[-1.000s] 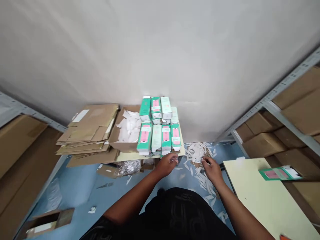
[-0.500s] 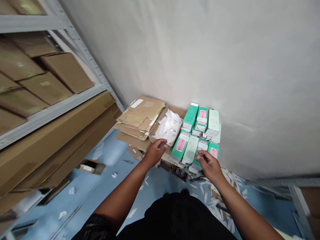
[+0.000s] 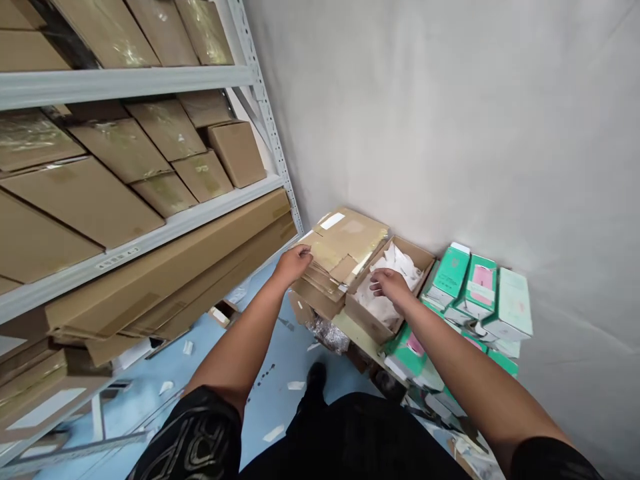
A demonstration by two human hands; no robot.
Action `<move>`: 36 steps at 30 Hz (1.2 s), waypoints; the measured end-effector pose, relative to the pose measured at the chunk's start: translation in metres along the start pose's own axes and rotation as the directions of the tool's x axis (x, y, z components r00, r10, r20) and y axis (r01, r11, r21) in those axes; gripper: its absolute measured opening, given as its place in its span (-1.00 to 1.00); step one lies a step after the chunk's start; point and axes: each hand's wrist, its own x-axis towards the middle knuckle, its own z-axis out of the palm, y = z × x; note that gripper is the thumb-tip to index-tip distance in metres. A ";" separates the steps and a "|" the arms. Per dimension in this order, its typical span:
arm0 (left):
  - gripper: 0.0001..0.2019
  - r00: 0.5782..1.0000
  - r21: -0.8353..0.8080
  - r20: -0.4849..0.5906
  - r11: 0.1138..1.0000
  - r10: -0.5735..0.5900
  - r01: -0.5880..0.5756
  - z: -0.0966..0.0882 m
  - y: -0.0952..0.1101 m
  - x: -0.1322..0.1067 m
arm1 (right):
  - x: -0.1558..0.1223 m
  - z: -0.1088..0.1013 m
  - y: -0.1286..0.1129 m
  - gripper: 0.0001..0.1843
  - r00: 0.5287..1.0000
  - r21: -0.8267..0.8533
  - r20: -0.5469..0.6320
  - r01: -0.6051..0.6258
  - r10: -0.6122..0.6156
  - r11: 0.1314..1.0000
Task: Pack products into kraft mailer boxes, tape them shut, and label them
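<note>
My left hand [image 3: 293, 263] is at the left edge of a stack of flattened cardboard [image 3: 357, 233], fingers loosely bent with nothing visible in them. Whether it touches the cardboard I cannot tell. My right hand [image 3: 391, 288] is over an open cardboard box [image 3: 369, 319] that holds crumpled white sheets or bags [image 3: 397, 259]. Its fingers are slightly curled and apart, and no held thing shows. To the right of that box, partly behind my right forearm, stand several green cartons [image 3: 450, 273] with pink panels and a pale green carton [image 3: 510, 303].
Metal shelving [image 3: 150, 80] loaded with brown boxes rises on the left, with long cartons [image 3: 200, 273] low down. A grey wall [image 3: 440, 120] stands behind the stack. White scraps lie on the blue floor [image 3: 270, 373]. Bubble wrap [image 3: 330, 333] hangs below the cardboard.
My view has swung left, so more shelving shows and the cartons sit farther right. My left hand went from the white-filled box to the cardboard stack; my right hand from the green cartons to the box.
</note>
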 end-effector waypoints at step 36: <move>-0.51 0.781 -0.775 0.336 0.626 0.526 -0.089 -0.099 0.026 0.137 | -0.033 0.006 -0.080 -0.41 0.203 -0.383 -0.806 0.537 -0.556 0.752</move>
